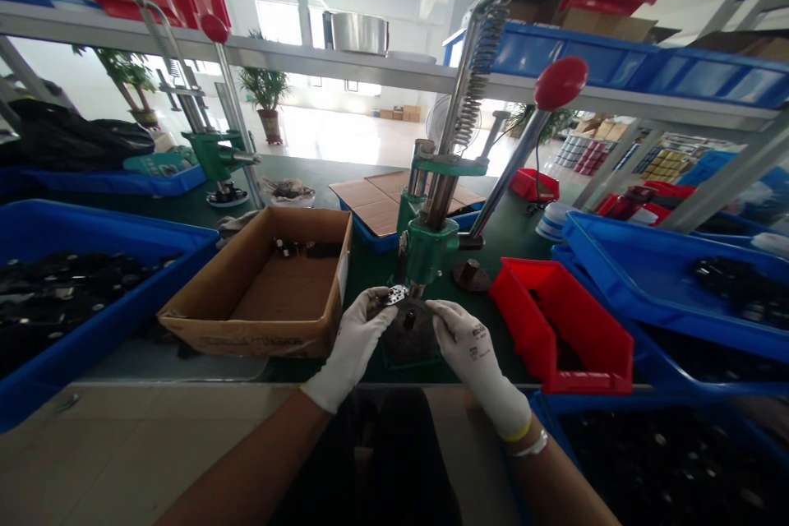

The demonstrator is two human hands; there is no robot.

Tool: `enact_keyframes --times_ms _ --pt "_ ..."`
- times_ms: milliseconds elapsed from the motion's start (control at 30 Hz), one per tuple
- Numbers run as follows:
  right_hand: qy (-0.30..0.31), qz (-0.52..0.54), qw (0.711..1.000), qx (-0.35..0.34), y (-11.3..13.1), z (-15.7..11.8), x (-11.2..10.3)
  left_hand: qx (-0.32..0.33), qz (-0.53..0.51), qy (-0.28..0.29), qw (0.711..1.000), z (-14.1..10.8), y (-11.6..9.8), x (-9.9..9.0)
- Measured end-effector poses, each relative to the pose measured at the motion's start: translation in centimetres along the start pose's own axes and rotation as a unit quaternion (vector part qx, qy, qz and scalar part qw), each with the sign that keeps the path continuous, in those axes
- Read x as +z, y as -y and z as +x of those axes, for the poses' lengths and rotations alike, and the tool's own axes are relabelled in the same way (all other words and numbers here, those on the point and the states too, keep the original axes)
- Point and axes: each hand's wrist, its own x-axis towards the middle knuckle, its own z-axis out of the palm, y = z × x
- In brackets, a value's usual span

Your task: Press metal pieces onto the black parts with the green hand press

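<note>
My left hand (pixel 365 322), in a white glove, pinches a small silvery metal plate with holes (pixel 398 294). The plate is over the left rear edge of the round dark base (pixel 407 333) of a green hand press (pixel 426 251). On the base's other side is my right hand (pixel 459 334), also gloved, its thumb and fingers drawn together at the edge. Whatever those fingertips hold, if anything, is too small to make out. A short dark peg (pixel 410 317) stands on the base between the hands, below the press ram.
Left of the press sits an open cardboard box (pixel 252 337) with a few small parts. A red bin (pixel 592 378) stands to the right, near blue trays (pixel 622 263) of black parts. The press lever (pixel 511 168) with its red knob rises at the right. A shelf (pixel 407 74) crosses above.
</note>
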Motion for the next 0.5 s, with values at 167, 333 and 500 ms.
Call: enact_keyframes --times_ms 167,333,500 --pt "-0.036 0.008 0.999 0.02 0.0 0.3 -2.5 0.032 0.046 0.05 0.997 1.4 1.3 -0.2" --pt "-0.083 0.005 0.996 -0.019 1.9 1.5 -6.4 0.102 0.144 0.075 0.981 1.6 1.4 -0.5" --pt "-0.246 -0.048 0.965 -0.082 6.3 6.7 -11.9 0.171 0.26 0.086 0.946 1.4 1.0 -0.8"
